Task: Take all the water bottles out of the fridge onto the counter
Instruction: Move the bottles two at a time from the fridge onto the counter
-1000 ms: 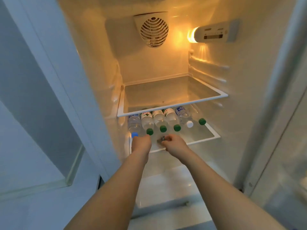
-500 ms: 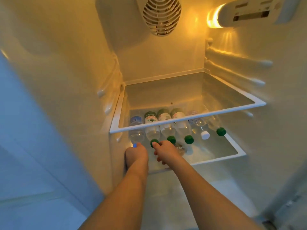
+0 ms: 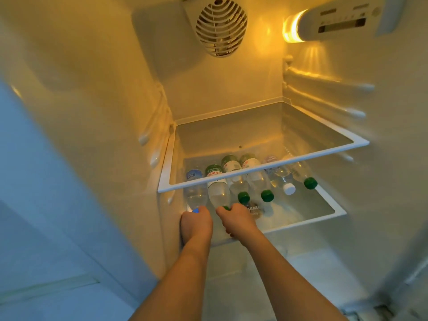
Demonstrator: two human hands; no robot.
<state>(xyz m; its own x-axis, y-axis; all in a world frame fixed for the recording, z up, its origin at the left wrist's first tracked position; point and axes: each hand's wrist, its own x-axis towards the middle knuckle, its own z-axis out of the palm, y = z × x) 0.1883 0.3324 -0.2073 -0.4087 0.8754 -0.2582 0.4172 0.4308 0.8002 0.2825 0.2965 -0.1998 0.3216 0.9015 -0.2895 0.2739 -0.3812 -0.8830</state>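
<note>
Several clear water bottles lie side by side on the lower fridge shelf point(image 3: 324, 215), caps toward me. My left hand point(image 3: 196, 222) grips the cap end of the leftmost, blue-capped bottle point(image 3: 195, 195). My right hand point(image 3: 237, 220) grips the green cap end of the second bottle point(image 3: 218, 191). To the right lie two more green-capped bottles point(image 3: 257, 181), a white-capped bottle point(image 3: 281, 178) and a green-capped bottle point(image 3: 303, 173) at the far right. Their labelled ends show through the glass shelf above.
An upper glass shelf point(image 3: 266, 169) with a white rim hangs low over the bottles. The fridge walls close in left and right, with a fan grille point(image 3: 221, 27) and lamp unit point(image 3: 328, 20) at the top. The open door point(image 3: 34, 205) is at left.
The view has moved closer into the fridge. Both hands have reached forward from the shelf's front edge and closed on the cap ends of the two leftmost bottles.
</note>
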